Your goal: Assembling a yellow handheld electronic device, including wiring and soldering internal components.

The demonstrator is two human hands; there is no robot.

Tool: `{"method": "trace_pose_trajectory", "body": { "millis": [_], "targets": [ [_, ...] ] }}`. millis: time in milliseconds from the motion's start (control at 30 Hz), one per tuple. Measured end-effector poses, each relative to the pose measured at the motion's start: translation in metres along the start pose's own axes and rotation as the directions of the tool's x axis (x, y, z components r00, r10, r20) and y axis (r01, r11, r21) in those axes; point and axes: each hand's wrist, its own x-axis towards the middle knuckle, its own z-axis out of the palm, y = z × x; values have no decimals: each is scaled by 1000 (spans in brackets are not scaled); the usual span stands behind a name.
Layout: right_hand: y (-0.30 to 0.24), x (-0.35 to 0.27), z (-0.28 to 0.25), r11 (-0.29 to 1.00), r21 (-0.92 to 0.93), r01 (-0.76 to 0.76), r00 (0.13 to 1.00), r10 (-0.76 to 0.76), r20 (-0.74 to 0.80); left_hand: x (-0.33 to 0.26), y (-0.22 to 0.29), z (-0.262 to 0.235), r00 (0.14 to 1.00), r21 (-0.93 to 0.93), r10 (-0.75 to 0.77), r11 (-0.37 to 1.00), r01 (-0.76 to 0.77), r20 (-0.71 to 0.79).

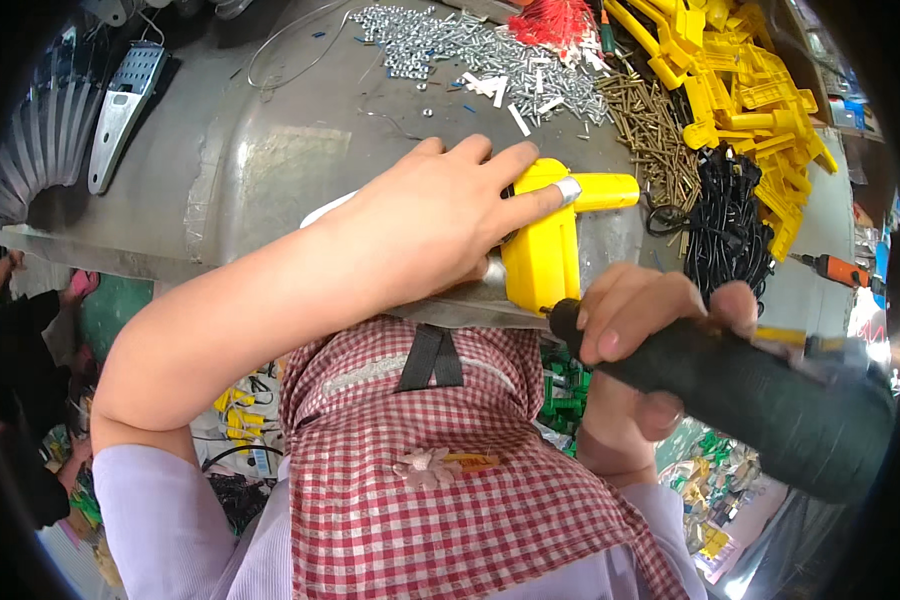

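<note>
My left hand (435, 215) is wrapped over a yellow plastic housing (548, 262) with a handle-like stub pointing right. Silvery tape circles one of its fingers. The housing is held at the table's near edge, and the palm hides part of it. In my right hand (635, 315) is a dark electric screwdriver (770, 405), gripped near its front end. Its nose meets the lower right corner of the housing; whether a screw sits there I cannot make out. Under my left wrist shows a white edge of something mostly hidden.
Loose screws and nuts (450, 50) lie across the grey table (280, 200). At the right are brass-coloured pins (655, 125), black cables (728, 215) and piled yellow plastic parts (740, 90). Metal graters (128, 110) stand far left. An orange-handled tool (840, 270) lies at the right.
</note>
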Motion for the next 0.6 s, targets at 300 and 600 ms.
{"method": "trace_pose_trajectory", "body": {
  "millis": [300,600],
  "targets": [
    [17,15,-7,983,181,-10,990,-16,143,7,-8,10,996,122,59,991,-50,-70],
    [4,22,8,993,20,116,964,-108,-244,-11,11,10,991,53,-85,994,91,-100]
  ]
}}
